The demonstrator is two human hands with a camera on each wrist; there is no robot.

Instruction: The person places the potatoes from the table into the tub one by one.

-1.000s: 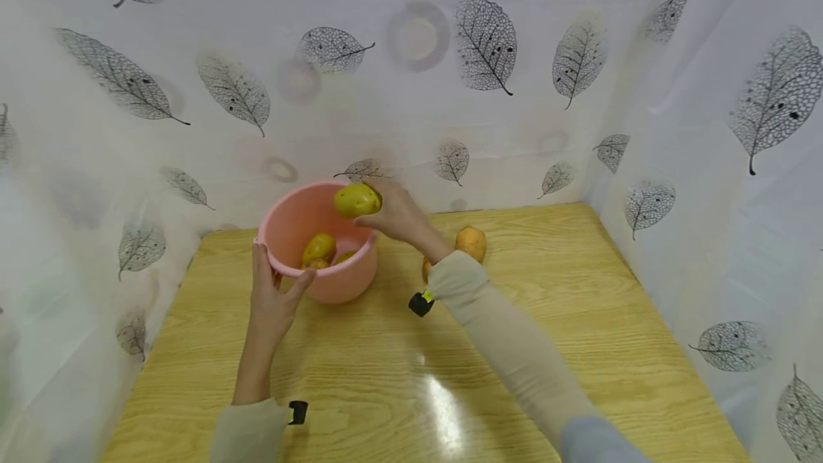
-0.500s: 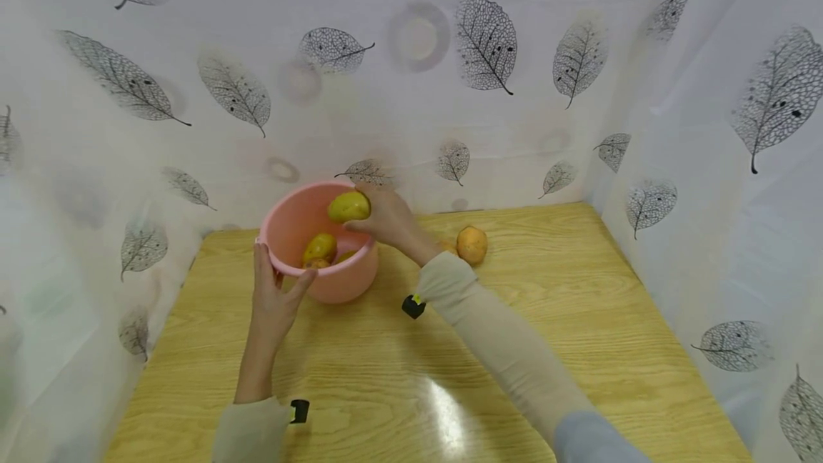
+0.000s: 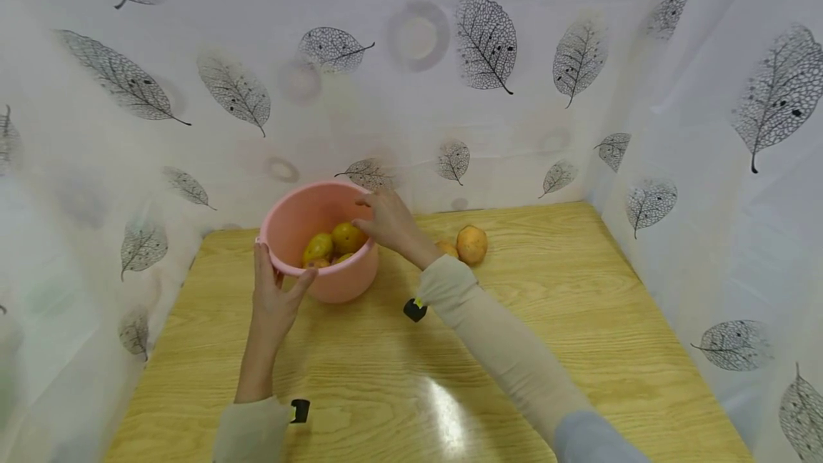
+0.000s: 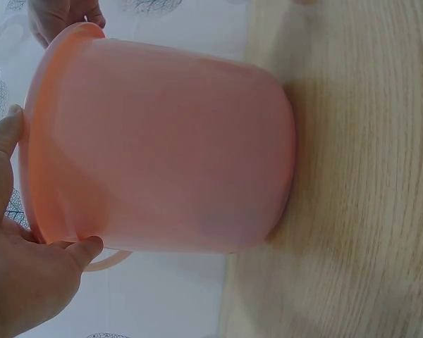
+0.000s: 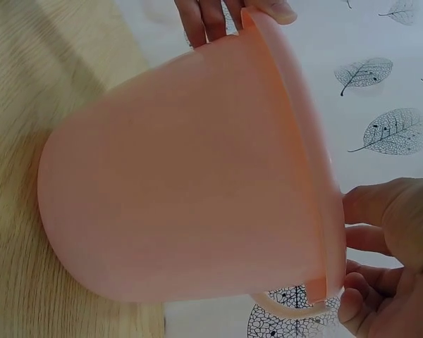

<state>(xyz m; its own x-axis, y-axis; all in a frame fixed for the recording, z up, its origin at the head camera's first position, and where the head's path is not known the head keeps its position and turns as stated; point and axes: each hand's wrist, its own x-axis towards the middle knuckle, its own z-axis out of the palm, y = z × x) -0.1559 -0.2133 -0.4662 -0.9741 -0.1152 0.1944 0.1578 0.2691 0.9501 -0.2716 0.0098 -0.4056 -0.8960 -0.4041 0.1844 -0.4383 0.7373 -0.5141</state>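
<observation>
From where I stand, the pink plastic bucket [image 3: 345, 286] sits on its base near the back edge of the wooden tabletop [image 3: 360, 377], toward the left back corner. Its long axis runs roughly upright and its mouth faces up, and a pale curved handle [image 4: 109, 263] hangs beside it. The left hand [image 3: 273, 302] grips the rim at the near left, thumb apart from the fingers, presumably to steady the bucket. Over the right rim hangs the right hand [image 3: 388, 216], fingers loosely bent and gripping nothing I can see, just above a yellow potato [image 3: 348, 237]; whether the thumb touches it I can't tell. That potato looks nearly round from here, while its neighbour, an oval potato [image 3: 318, 247], points its long axis from lower left to upper right; parts of others show beneath, the bucket wall keeping them together. Right of the bucket, near the back edge, lies a round tan potato [image 3: 472, 244], and beside it another potato [image 3: 446, 248], partly hidden by the right wrist.
</observation>
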